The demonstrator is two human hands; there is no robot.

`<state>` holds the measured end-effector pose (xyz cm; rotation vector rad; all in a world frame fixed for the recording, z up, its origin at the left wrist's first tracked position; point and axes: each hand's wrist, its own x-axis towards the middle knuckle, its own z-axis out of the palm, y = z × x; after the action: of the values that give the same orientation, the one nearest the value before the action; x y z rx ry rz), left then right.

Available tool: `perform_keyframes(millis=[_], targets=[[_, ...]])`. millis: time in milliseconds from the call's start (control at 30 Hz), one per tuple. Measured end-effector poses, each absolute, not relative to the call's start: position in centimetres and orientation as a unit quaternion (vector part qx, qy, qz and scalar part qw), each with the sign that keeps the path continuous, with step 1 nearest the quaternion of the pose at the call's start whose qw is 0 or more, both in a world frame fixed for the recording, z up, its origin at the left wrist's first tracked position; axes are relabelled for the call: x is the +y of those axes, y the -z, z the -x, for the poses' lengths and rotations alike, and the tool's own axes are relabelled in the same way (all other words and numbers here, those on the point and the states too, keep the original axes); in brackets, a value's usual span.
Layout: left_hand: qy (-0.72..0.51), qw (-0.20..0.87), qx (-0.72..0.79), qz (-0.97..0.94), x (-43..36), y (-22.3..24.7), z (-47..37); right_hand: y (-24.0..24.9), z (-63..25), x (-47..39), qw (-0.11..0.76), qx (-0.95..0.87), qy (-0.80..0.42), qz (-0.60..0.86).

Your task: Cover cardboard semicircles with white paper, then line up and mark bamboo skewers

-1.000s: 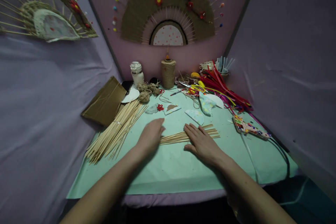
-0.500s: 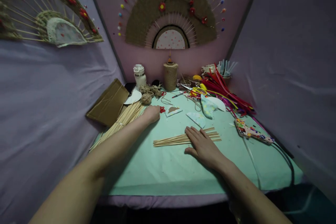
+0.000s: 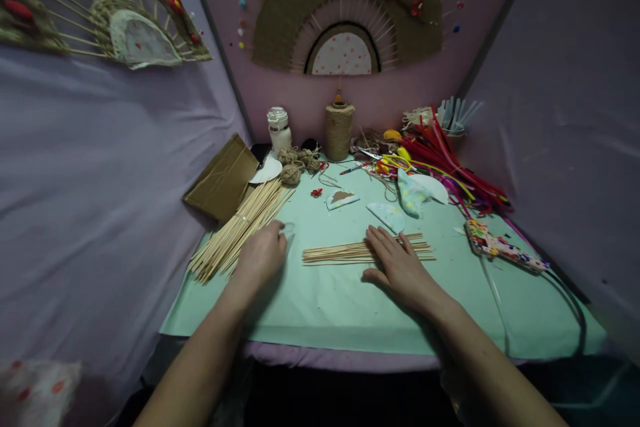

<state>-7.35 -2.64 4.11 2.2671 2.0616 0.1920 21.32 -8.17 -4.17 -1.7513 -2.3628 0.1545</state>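
Observation:
My right hand point(image 3: 397, 263) lies flat, fingers stretched, across a small bunch of thin bamboo sticks point(image 3: 335, 253) on the green cloth. My left hand point(image 3: 261, 255) is curled closed just beside the larger bundle of bamboo sticks point(image 3: 240, 227). Something faint and pale shows at its fingertips, too blurred to name. Beyond the hands lie a small red flower point(image 3: 317, 193) and a half-round patterned piece with a brown patch point(image 3: 343, 199). Another half-round patterned piece point(image 3: 386, 215) sits just past my right fingertips.
Cardboard point(image 3: 220, 180) leans at the left. Twine balls point(image 3: 291, 174), a lidded jar point(image 3: 279, 128) and a twine spool point(image 3: 339, 133) stand at the back. Yellow-handled scissors point(image 3: 395, 161) and red pipe cleaners point(image 3: 450, 157) lie back right. A patterned glue gun point(image 3: 503, 247) with a cord lies right.
My left hand has drawn back toward me, from near the red flower to beside the large stick bundle. My right hand stays flat on the small bunch. The view has shifted.

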Motion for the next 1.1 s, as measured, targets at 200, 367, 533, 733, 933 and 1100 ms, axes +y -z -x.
perform_keyframes(millis=[200, 367, 533, 733, 933, 1100], targets=[[-0.126, 0.044, 0.698, -0.704, -5.2, -1.7, 8.5, 3.4, -19.5, -8.4, 0.065, -0.834, -0.061, 0.544], [-0.148, 0.06, 0.702, -0.694, -5.3, -1.3, 8.4, 3.6, -18.7, -8.8, 0.044, -0.836, -0.072, 0.541], [-0.143, 0.066, 0.706, -0.69, -5.4, -0.6, 8.2, 3.9, -18.7, -9.0, 0.04, -0.83, -0.064, 0.552], [-0.125, 0.066, 0.712, -0.688, -5.3, -0.5, 7.8, 4.0, -18.3, -9.6, 0.037, -0.824, -0.054, 0.563], [-0.122, 0.079, 0.714, -0.684, -5.4, -0.5, 7.8, 3.9, -18.0, -10.7, 0.037, -0.811, -0.068, 0.58], [-0.129, 0.087, 0.712, -0.685, -5.2, -0.3, 7.8, 3.7, -17.2, -10.7, 0.027, -0.795, -0.081, 0.6]])
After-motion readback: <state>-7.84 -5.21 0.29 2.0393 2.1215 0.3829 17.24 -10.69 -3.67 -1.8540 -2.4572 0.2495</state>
